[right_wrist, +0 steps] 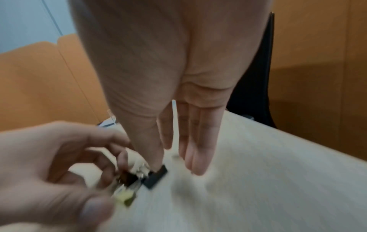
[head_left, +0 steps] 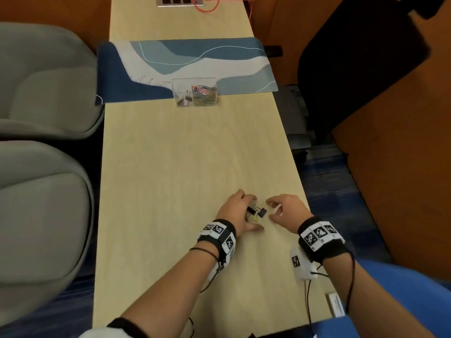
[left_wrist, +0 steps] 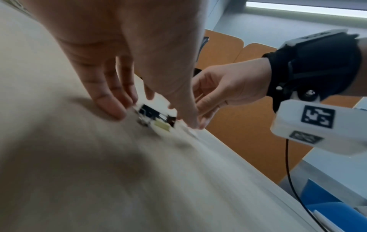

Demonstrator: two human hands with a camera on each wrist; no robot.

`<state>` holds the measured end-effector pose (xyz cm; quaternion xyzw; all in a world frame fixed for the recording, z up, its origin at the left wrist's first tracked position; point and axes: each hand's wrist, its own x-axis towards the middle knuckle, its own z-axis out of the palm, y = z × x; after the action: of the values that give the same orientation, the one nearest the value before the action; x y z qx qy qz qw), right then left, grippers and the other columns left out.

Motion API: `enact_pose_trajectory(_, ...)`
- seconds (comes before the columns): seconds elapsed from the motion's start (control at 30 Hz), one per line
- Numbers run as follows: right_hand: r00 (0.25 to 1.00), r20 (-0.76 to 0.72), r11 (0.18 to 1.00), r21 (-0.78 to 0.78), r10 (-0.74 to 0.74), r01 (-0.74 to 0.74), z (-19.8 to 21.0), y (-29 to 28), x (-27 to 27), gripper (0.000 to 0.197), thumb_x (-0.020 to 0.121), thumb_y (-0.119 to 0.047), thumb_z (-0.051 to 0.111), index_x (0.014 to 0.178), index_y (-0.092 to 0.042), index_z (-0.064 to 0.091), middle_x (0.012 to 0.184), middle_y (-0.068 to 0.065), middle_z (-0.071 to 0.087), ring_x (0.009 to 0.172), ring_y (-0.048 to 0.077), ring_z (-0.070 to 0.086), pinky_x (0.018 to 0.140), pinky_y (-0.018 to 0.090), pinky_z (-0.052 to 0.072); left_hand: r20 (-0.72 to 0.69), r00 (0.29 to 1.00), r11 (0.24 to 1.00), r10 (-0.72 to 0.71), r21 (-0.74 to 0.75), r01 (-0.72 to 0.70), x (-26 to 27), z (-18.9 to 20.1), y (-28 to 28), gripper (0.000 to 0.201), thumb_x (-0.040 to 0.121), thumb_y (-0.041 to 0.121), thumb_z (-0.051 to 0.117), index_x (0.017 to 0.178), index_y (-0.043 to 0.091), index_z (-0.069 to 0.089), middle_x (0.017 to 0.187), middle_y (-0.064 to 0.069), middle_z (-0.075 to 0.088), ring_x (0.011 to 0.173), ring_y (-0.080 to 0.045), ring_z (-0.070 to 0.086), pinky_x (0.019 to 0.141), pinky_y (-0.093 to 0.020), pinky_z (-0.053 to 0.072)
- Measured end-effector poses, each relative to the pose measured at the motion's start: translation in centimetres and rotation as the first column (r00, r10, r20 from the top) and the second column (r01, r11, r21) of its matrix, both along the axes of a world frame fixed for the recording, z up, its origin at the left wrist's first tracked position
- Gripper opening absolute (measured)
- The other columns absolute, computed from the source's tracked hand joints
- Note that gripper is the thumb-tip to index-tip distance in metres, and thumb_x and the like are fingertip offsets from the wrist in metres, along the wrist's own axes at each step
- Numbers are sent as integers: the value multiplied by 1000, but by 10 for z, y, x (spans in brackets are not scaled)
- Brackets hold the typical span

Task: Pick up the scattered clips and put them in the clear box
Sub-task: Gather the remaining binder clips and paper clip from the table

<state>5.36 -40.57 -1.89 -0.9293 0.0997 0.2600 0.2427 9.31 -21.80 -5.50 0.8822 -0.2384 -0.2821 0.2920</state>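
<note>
My left hand [head_left: 235, 211] is sitting low on the wooden table [head_left: 170, 167], fingers curling around a small cluster of binder clips [head_left: 255, 212]: black, dark blue, yellow; blur is hiding which clips the fingers are actually pinching; my right hand [head_left: 285, 209] is hovering just beside the cluster, fingers loosely bent, grasping nothing; the clear box [head_left: 195, 92] is standing well apart at the far mat's [head_left: 185, 64] edge, already holding clips.

clips [head_left: 256, 212] lie on the table [head_left: 170, 167] between both hands — clear box [head_left: 194, 91] well behind, on the mat's [head_left: 219, 59] edge.
</note>
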Motion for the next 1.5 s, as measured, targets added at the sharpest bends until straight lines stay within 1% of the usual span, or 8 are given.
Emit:
enact_pose_trajectory(0.17, 987, 157, 999, 8, -35, 34, -22, 12, -15, 44, 79, -26, 74, 121, -20, 64, 99, -1, 55, 74, 12, 58, 81, 25, 50, 72, 990, 992, 124, -28, -123, -13, -5, -10, 51, 76, 32, 77, 122, 17, 61, 112, -2, 54, 103, -21, 54, 93, -37, 48)
enact_pose_trajectory(0.5, 973, 215, 996, 16, -90, 89, -30, 25, -19, 27, 77, -27, 75, 102, -20, 67, 100, -3, 54, 71, 13, 55, 75, 27, 51, 173, 972, 983, 160, 66, -174, -15, -4, 1, 21, 74, 16, 65, 95, 13, 63, 104, -4, 47, 94, -21, 46, 79, -32, 50)
enact_pose_trajectory(0.77, 987, 145, 997, 57, -65, 57, -24, 37, 10, 24, 69, -16, 69, 90, -19, 59, 85, -5, 57, 73, 16, 56, 68, 28, 51, 255, 962, 975, 97, 172, -143, 4, 1, 12, 26, 83, 13, 57, 108, 11, 54, 111, -9, 48, 96, -25, 46, 79, -29, 41)
enact_pose_trajectory(0.93, 977, 99, 973, 148, -191, 175, -31, 40, 21, 14, 69, -11, 65, 73, -24, 60, 66, -7, 59, 65, 18, 61, 64, 28, 55, 238, 965, 986, 111, 97, -137, 16, 1, 20, 21, 78, 8, 56, 99, 10, 61, 99, -7, 54, 84, -24, 51, 75, -35, 49)
enact_pose_trajectory(1.07, 974, 59, 965, 165, -216, 204, -36, 36, 25, 21, 73, -11, 67, 62, -29, 62, 58, -12, 57, 63, 15, 63, 67, 28, 58, 222, 973, 997, 56, 35, -65, 17, -7, 27, 31, 84, 6, 59, 112, 15, 67, 105, -5, 55, 92, -21, 54, 83, -30, 49)
enact_pose_trajectory(1.2, 975, 34, 952, 224, -221, 208, -28, 38, 50, 6, 72, -24, 73, 71, -21, 68, 61, -4, 66, 63, 16, 67, 68, 31, 59, 70, 981, 984, 179, -6, -179, 32, -1, 33, 24, 77, 9, 65, 95, 24, 72, 97, 2, 58, 87, -14, 57, 80, -21, 47)
enact_pose_trajectory(1.37, 940, 116, 877, 410, -321, 249, 8, 54, 118, 11, 75, -23, 78, 79, -15, 71, 65, 3, 68, 58, 19, 69, 61, 33, 60, -64, 951, 952, 302, -27, -304, 67, 2, 50, 15, 64, 13, 77, 70, 25, 69, 73, 12, 67, 69, -2, 60, 67, -11, 42)
enact_pose_trajectory(1.5, 885, 180, 758, 605, -430, 245, 40, 74, 183, 11, 81, -18, 76, 87, -9, 74, 69, 5, 67, 57, 16, 64, 53, 27, 58, -66, 912, 903, 405, -125, -410, 114, 16, 71, 16, 65, 10, 79, 70, 23, 72, 66, 7, 68, 60, -5, 60, 62, -20, 52)
